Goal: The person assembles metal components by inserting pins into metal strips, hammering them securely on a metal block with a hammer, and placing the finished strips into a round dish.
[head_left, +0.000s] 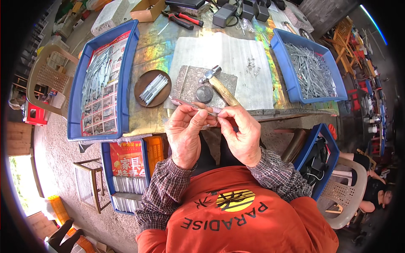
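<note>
Just off the table's near edge, my left hand (187, 133) and my right hand (239, 133) meet, both closed in a pinch. From my left fingers a thin, shiny, pinkish-grey strip (181, 101) sticks out toward the left; its kind is unclear. The right thumb and forefinger pinch at its other end, where something small is mostly hidden by fingers. Beyond them lies a stone slab (190, 82) bearing a round dark metal block (204, 94) and a ball-peen hammer (223, 90) with a wooden handle. Left of the slab, a round brown dish (139, 85) holds several metal rods (153, 89).
Blue trays of metal rods flank the work: a left tray (125, 84) and a right tray (312, 100). Small pins (252, 67) lie on white paper (219, 46). Pliers (179, 20) rest at the back. A lower blue crate (106, 168) stands left; another person (374, 192) is far right.
</note>
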`<state>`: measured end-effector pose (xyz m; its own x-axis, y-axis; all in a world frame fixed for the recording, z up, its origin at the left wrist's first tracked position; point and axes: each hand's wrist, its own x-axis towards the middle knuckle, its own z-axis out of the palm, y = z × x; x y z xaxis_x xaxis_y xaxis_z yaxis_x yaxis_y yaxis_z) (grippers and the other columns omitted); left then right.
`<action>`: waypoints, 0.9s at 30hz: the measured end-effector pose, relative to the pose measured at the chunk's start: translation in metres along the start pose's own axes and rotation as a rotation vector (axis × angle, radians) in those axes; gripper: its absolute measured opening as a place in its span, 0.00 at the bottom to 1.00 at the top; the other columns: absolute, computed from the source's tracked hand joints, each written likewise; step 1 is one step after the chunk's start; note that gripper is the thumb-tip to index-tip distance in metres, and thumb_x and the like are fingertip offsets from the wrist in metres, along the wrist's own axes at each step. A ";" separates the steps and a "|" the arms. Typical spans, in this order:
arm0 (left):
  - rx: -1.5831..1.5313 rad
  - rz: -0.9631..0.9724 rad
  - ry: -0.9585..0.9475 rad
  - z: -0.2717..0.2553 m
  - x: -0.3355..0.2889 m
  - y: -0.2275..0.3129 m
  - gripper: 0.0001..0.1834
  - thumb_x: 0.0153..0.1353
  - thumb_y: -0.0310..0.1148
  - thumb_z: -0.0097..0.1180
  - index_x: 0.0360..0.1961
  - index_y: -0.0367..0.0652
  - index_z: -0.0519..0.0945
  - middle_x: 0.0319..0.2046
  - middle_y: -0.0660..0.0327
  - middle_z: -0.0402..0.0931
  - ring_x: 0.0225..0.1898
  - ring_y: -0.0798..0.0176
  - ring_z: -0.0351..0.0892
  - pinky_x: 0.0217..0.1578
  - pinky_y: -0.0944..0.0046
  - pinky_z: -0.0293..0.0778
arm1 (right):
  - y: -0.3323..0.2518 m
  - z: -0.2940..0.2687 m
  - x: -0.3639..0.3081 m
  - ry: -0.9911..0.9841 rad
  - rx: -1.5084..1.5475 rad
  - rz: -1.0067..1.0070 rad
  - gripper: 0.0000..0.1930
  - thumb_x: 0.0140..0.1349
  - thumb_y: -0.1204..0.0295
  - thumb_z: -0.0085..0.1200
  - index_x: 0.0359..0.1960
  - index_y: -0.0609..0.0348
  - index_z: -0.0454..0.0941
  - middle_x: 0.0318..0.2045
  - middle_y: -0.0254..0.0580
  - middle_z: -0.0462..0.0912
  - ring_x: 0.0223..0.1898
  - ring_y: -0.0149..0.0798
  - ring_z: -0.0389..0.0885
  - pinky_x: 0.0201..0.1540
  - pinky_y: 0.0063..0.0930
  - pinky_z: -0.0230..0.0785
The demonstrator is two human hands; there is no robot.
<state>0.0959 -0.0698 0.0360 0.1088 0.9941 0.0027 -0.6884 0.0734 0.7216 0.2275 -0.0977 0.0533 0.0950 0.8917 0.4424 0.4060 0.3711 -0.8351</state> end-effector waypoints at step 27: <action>0.010 0.003 -0.018 0.001 0.003 0.007 0.04 0.63 0.22 0.52 0.39 0.34 0.73 0.35 0.52 0.79 0.33 0.63 0.82 0.35 0.64 0.81 | 0.002 0.002 0.009 0.003 -0.072 -0.079 0.04 0.56 0.80 0.58 0.31 0.63 0.75 0.24 0.43 0.75 0.23 0.42 0.76 0.25 0.29 0.66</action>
<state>0.0921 -0.0669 0.0416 0.1201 0.9926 0.0175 -0.6817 0.0696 0.7284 0.2276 -0.0882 0.0549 0.0631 0.8595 0.5072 0.4770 0.4205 -0.7718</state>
